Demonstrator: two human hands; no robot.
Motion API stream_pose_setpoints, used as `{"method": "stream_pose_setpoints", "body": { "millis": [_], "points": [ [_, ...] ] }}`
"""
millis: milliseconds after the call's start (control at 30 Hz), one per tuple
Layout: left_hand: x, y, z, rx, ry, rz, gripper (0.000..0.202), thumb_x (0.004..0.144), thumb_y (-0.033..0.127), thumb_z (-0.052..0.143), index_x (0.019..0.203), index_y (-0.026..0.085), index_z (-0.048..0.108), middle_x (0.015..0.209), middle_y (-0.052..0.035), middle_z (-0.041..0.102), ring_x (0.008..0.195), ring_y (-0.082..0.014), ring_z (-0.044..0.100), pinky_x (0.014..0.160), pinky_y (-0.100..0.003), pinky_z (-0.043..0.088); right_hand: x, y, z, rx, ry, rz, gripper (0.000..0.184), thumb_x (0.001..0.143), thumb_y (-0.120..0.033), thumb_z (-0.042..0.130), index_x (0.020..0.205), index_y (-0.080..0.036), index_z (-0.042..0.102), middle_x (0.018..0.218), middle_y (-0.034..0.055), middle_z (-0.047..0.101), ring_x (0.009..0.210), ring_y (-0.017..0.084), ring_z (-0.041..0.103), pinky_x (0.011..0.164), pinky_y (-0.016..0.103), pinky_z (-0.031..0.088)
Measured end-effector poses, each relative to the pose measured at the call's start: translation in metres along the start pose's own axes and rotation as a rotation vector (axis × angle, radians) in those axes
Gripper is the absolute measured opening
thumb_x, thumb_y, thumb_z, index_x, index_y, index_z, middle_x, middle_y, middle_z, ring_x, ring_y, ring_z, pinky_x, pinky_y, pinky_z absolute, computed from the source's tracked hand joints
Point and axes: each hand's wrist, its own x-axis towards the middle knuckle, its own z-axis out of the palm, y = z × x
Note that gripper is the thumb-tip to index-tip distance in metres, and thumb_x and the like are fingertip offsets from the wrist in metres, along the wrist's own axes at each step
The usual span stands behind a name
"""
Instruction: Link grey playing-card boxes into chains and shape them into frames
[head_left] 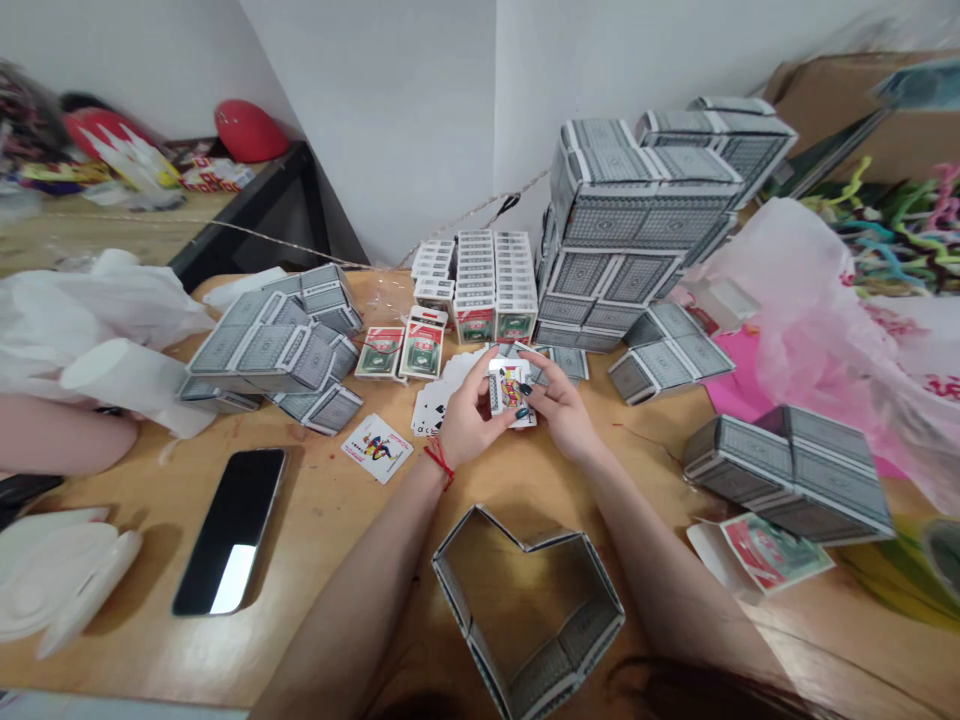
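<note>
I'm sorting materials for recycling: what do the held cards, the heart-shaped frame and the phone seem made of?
Held cards: thin paperboard or plastic, smooth-looking; a white face carries coloured print.
Heart-shaped frame: probably folded card, finish unclear; patterned panels with white edges show.
Phone: likely a glass front, glossy black; it mirrors a bright patch.

Yellowish wood table under the left hand, pale walls with a vertical edge pretty much straight beyond it. Dark-framed second table way off to its left. Kinda soft glare on the wood, nearer the camera.
</note>
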Motion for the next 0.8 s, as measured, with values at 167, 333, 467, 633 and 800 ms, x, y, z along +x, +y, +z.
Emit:
{"method": "stream_pose_setpoints", "body": {
  "millis": [167, 333, 467, 633, 800],
  "points": [
    [0.001, -0.001, -0.001, -0.049, 0.002, 0.024, 0.073, 0.075, 0.033, 0.063, 0.136, 0.020, 0.025, 0.097, -0.0087, 0.061, 0.083, -0.0185, 0.060, 0.069, -0.029, 0.050, 0.000, -0.001, 0.001, -0.007, 0.001, -0.003, 0.050, 0.075, -0.026, 0.057, 0.123, -0.030, 0.043, 0.063, -0.0048, 0.048, 0.050, 0.011, 0.045, 0.048, 0.024, 0.041],
    [0.003, -0.009, 0.003, -0.003, 0.227, -0.029, 0.041, 0.086, 0.032, 0.048, 0.124, 0.021, 0.039, 0.068, 0.0004, 0.052, 0.054, -0.0095, 0.048, 0.051, -0.023, 0.041, -0.001, -0.002, 0.003, -0.009, -0.024, 0.006, 0.053, 0.075, -0.025, 0.058, 0.125, -0.030, 0.040, 0.055, -0.0070, 0.044, 0.045, 0.011, 0.047, 0.046, 0.025, 0.043],
    [0.003, -0.011, 0.009, 0.068, 0.370, -0.022, 0.029, 0.084, 0.025, 0.049, 0.112, 0.019, 0.042, 0.058, 0.0051, 0.044, 0.050, -0.0078, 0.043, 0.048, -0.020, 0.036, -0.001, -0.002, 0.004, -0.011, -0.040, 0.008, 0.056, 0.078, -0.027, 0.056, 0.129, -0.030, 0.035, 0.052, -0.0076, 0.043, 0.040, 0.011, 0.049, 0.038, 0.024, 0.041],
    [0.002, -0.010, 0.012, 0.144, 0.455, -0.024, 0.026, 0.083, 0.023, 0.050, 0.108, 0.019, 0.042, 0.065, 0.0026, 0.055, 0.058, -0.0097, 0.052, 0.056, -0.023, 0.042, -0.001, -0.002, 0.005, -0.029, -0.038, 0.010, 0.055, 0.081, -0.030, 0.054, 0.130, -0.032, 0.031, 0.055, -0.0065, 0.045, 0.038, 0.011, 0.049, 0.033, 0.022, 0.039],
    [0.002, -0.010, 0.012, 0.168, 0.483, -0.026, 0.022, 0.082, 0.025, 0.052, 0.101, 0.018, 0.044, 0.065, 0.0018, 0.057, 0.057, -0.0096, 0.054, 0.054, -0.022, 0.042, -0.002, -0.001, 0.005, -0.036, -0.028, -0.002, 0.053, 0.082, -0.029, 0.053, 0.130, -0.032, 0.032, 0.057, -0.0058, 0.046, 0.038, 0.011, 0.050, 0.032, 0.023, 0.040]
  ]
}}
